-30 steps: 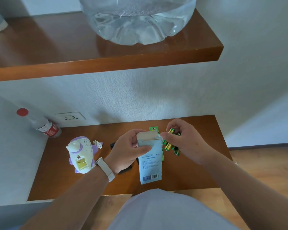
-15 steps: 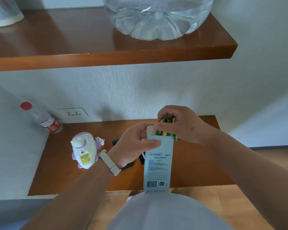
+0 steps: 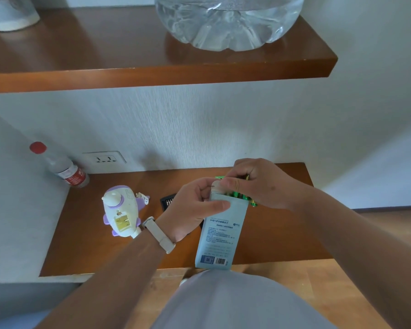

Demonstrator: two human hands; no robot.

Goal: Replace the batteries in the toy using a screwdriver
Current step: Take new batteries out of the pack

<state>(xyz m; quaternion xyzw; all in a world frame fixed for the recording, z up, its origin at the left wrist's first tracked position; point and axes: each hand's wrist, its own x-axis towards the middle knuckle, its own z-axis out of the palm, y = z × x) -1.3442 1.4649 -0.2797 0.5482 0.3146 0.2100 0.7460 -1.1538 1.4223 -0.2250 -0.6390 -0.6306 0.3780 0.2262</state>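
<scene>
L hand (image 3: 190,210) grip holds box (image 3: 221,233), R hand (image 3: 263,186) grip pinches batteries (image 3: 238,194) at box mouth; keep box steady, slide them straight.

Head view, forward-down, close over hands

Both hands meet at a pale blue box (image 3: 220,236), the right hand (image 3: 259,184) gripping green batteries (image 3: 243,198).

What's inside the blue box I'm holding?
Green batteries show at the top of the box, pinched by the right hand; whether they are inside, I cannot tell. Its walls hide the rest.
</scene>
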